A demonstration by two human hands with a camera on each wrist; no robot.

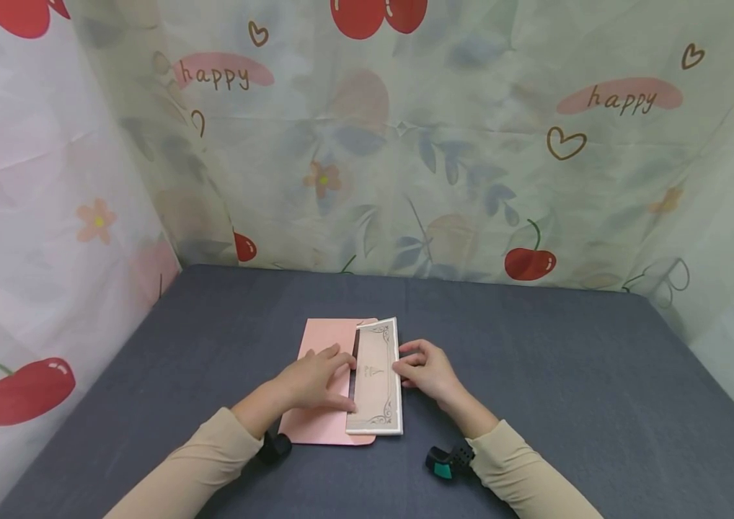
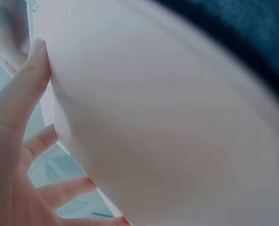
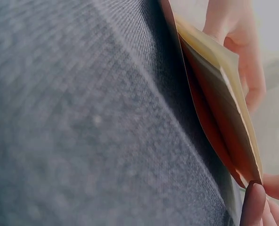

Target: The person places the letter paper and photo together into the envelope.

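Note:
A cream card (image 1: 376, 389) with a dark scrolled border and faint central print lies over the right part of a flat pink envelope-like cover (image 1: 323, 333). My left hand (image 1: 308, 382) rests on the pink cover, thumb and fingers spread, fingertips at the card's left edge. My right hand (image 1: 430, 369) pinches the card's right edge between thumb and fingers. In the right wrist view, the layered card (image 3: 224, 84) stands slightly apart from the reddish sheet beneath it. A pale surface (image 2: 144, 103) fills most of the left wrist view, with the left fingers along its edge.
A dark grey cloth (image 1: 523, 375) covers the table. Behind and beside it hangs a pale curtain (image 1: 380, 166) printed with cherries, flowers and hearts. Black wrist devices (image 1: 450, 461) sit at both cuffs, low over the cloth.

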